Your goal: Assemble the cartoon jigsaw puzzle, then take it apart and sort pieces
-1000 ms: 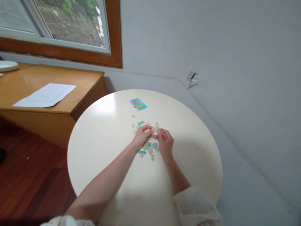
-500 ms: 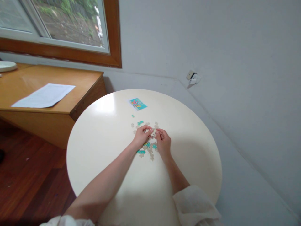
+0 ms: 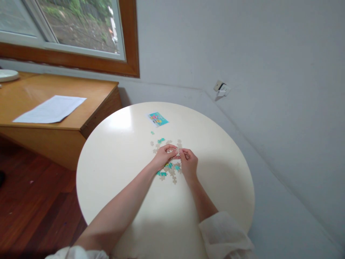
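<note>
Left hand (image 3: 163, 156) and right hand (image 3: 189, 164) are both pinched pretty tight on a pale piece (image 3: 178, 151), just above loose pieces (image 3: 172, 172) scattered on the table (image 3: 113, 162), card (image 3: 159, 119) further back.

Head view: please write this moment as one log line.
left hand: over puzzle pieces; right hand: likewise, near left; picture card: on white table

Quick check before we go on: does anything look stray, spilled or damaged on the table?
One small green puzzle piece looks slightly stray: it lies apart from the other loose pieces, over toward the picture card. No spill or damage shows, though fine wear would be too small to tell.
</note>
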Tool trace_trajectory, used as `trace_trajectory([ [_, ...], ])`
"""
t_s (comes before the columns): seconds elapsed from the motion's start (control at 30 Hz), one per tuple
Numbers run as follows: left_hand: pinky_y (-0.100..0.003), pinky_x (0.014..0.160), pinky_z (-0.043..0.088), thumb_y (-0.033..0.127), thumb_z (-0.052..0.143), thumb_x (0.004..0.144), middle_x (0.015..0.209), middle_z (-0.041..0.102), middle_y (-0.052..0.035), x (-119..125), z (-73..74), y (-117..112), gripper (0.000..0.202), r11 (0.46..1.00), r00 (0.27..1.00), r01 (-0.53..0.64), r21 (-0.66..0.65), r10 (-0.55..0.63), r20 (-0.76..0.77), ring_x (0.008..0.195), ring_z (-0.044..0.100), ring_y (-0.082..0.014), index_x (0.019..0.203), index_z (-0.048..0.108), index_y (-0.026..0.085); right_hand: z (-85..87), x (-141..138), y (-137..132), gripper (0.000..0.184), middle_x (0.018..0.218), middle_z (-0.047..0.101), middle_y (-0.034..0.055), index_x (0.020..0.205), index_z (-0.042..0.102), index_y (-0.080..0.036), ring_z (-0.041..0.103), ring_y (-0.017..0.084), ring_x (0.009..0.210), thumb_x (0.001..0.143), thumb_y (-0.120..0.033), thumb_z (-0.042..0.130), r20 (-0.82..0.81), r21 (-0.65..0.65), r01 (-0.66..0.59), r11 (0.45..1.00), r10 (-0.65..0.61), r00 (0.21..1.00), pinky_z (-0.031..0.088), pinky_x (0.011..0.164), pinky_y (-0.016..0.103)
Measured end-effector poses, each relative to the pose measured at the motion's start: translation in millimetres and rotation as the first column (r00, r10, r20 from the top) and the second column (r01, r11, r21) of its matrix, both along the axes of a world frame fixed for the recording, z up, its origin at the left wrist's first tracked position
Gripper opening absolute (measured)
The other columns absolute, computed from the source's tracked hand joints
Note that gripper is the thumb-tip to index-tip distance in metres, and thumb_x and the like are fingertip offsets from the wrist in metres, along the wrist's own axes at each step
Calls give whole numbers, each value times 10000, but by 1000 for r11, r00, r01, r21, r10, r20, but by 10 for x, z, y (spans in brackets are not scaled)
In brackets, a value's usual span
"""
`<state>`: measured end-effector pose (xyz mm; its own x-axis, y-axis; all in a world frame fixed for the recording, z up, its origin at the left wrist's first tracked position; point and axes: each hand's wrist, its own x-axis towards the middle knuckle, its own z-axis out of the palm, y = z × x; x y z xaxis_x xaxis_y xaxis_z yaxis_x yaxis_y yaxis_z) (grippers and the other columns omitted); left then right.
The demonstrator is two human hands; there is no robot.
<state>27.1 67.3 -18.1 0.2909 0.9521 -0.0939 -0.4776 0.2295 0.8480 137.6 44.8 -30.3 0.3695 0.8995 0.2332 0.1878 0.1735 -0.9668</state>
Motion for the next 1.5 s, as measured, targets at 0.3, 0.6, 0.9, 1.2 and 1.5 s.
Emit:
trace_trajectory([
  [0.3, -220, 586, 475, 276, 833, 481, 589, 597, 42, 1, -1, 9, 401, 1000, 1000, -12, 11, 12, -14, 536, 570, -84, 769, 594, 129, 24, 13, 8, 275, 591, 586, -17, 697, 606, -161, 524, 121, 556, 761, -415, 523, 58, 12, 34, 999, -35, 998, 438, 551, 244],
  [0.6, -185, 527, 381, 268, 789, 537, 583, 596, 30, -31, 22, 35, 263, 989, 988, -134, 54, 138, -71, 521, 515, -65, 698, 637, 125, 65, 10, 5, 297, 594, 605, -15, 719, 604, -165, 532, 120, 537, 742, -449, 521, 6, -18, 41, 999, -41, 999, 438, 528, 243],
  [0.9, -201, 569, 392, 271, 762, 549, 569, 598, 27, -40, 45, 39, 230, 976, 977, -194, 100, 202, -73, 542, 522, -75, 676, 627, 133, 77, 4, 1, 323, 669, 643, 16, 795, 634, -151, 565, 139, 572, 733, -451, 532, -14, -15, 45, 999, -45, 999, 468, 547, 267],
  [1.2, -227, 600, 413, 340, 709, 583, 623, 607, 8, -46, 24, 42, 243, 964, 963, -220, 148, 239, -128, 586, 544, -98, 697, 609, 150, 35, -4, 15, 321, 712, 671, 48, 828, 640, -150, 623, 171, 658, 769, -435, 507, -40, 44, 15, 999, -13, 999, 521, 629, 314],
  [1.5, -375, 883, 432, 291, 662, 635, 784, 649, -54, -223, 186, 141, 152, 922, 864, -178, 343, 314, -395, 846, 599, -210, 713, 624, 165, 278, 263, -173, 554, 1318, 505, 166, 1232, 522, -163, 422, 278, 1266, 767, -465, 544, 532, -37, -173, 984, 166, 830, 339, 1031, 477],
])
